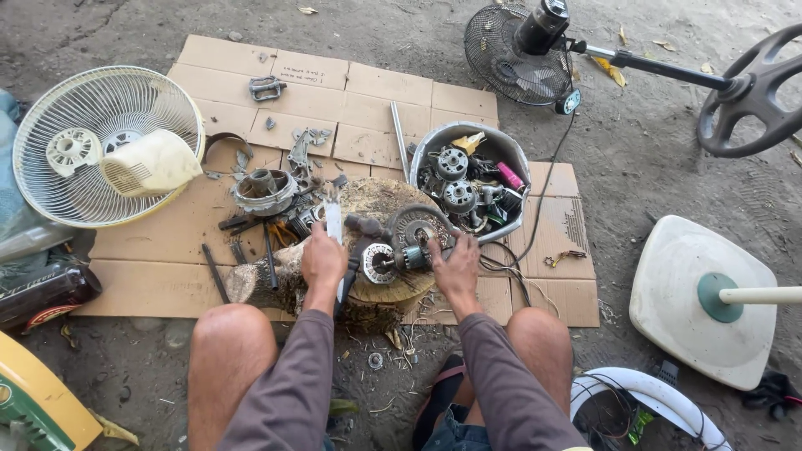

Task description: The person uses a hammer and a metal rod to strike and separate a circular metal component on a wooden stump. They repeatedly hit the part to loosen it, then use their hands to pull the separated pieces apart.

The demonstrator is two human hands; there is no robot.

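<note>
At the centre of the frame a person squats over a wood block [380, 205] set on flattened cardboard [368, 92]; the left hand [322, 257] is clenched around a tool whose pale blade [333, 219] points up-frame, and a dark handle [346, 286] shows below the fist; the right hand [455, 266] grasps the end of a motor rotor [399, 259], which lies on its side on the block, between the two hands, its shaft pointing left toward a toothed disc [378, 262]; just above the rotor sits a round motor part [418, 227].

Right of the block, in the upper centre, a metal bowl [434, 142] holds motor parts; left of the block lies a heap of scrap metal [266, 194]; at upper left a white fan grille [104, 144] carries a cream housing [152, 163]; at the top right a dark fan head [516, 52] lies on the ground, its pole running to a round base [752, 90]; at the right edge stands a white square base [700, 301].
</note>
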